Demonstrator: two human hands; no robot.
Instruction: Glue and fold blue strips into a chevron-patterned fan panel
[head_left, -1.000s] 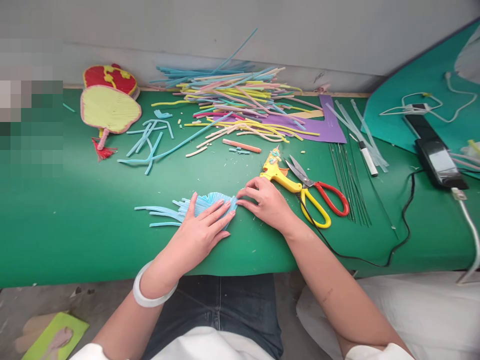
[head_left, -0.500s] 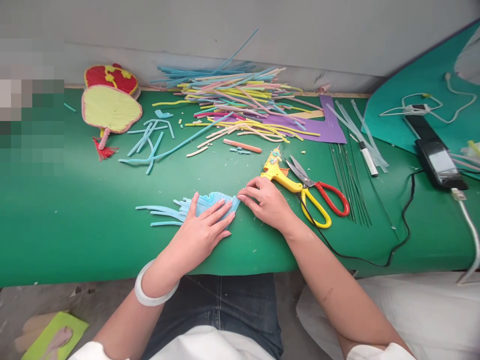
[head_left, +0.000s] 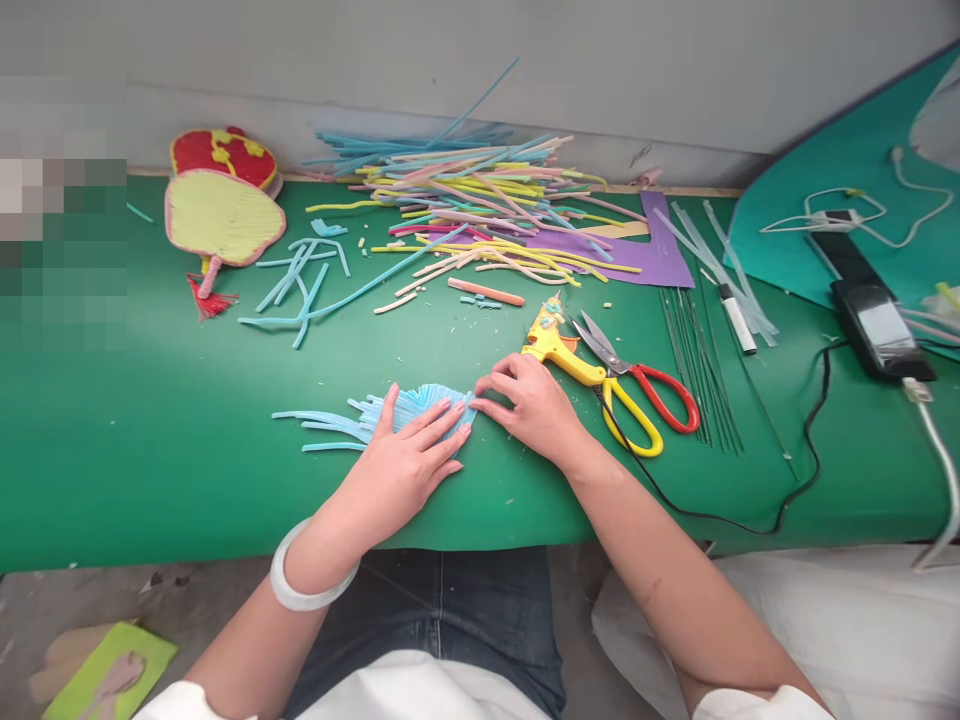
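A light-blue fan shape made of fuzzy strips (head_left: 409,404) lies on the green table (head_left: 150,450) near its front edge. My left hand (head_left: 405,462) rests flat on it with fingers spread, pressing it down. My right hand (head_left: 529,403) sits just right of the fan, its fingertips curled and pinching at the fan's right edge. Loose blue strips (head_left: 315,428) trail out from the fan to the left.
A yellow glue gun (head_left: 553,342) and red-and-yellow scissors (head_left: 637,395) lie right of my right hand, with a black cable (head_left: 787,500). Several coloured strips (head_left: 472,200) pile at the back on purple paper (head_left: 660,255). Finished fans (head_left: 219,215) at back left; a phone (head_left: 874,320) at right.
Almost nothing: both hands stay on the blue fan, with only slight shifts of the fingers at its right edge.
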